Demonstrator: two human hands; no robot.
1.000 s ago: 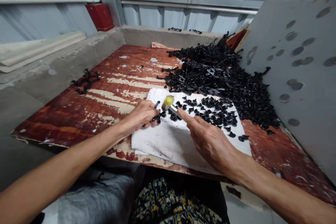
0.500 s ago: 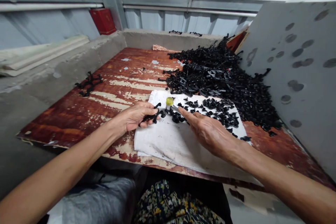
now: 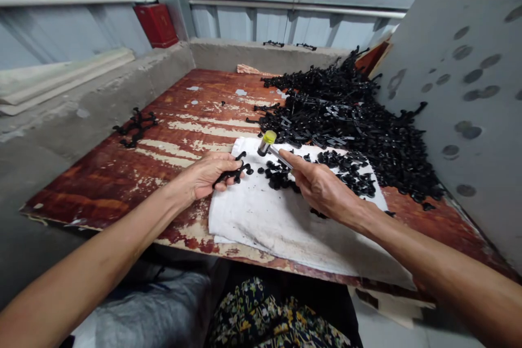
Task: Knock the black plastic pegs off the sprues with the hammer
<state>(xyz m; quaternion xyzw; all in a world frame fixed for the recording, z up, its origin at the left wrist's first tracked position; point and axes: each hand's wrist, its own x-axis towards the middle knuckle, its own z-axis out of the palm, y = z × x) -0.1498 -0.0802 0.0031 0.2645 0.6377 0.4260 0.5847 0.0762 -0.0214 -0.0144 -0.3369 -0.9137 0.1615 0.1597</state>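
Observation:
My left hand (image 3: 212, 174) is closed around a black branched part (image 3: 234, 174), whose knobbed arms stick out past the fingers over the cloth's left edge. In my right hand (image 3: 326, 185) is a small mallet (image 3: 268, 141) with a yellow face and a metal handle; the forefinger lies along the handle. The mallet head is raised above the white cloth (image 3: 253, 223), just right of the branched part and apart from it. Several small black pieces (image 3: 279, 175) lie on the cloth below and beyond the right hand.
A large heap of black parts (image 3: 326, 109) covers the table's back right. More black branched pieces (image 3: 136, 128) lie on the left side of the worn red-brown table (image 3: 101, 185). A spotted grey panel (image 3: 460, 92) rises at the right; a red box (image 3: 157, 24) stands on the back-left ledge.
The mallet head has lifted from near the cloth and tilted, and my right hand has risen slightly with it. My left hand still grips the branched part, shifted slightly left.

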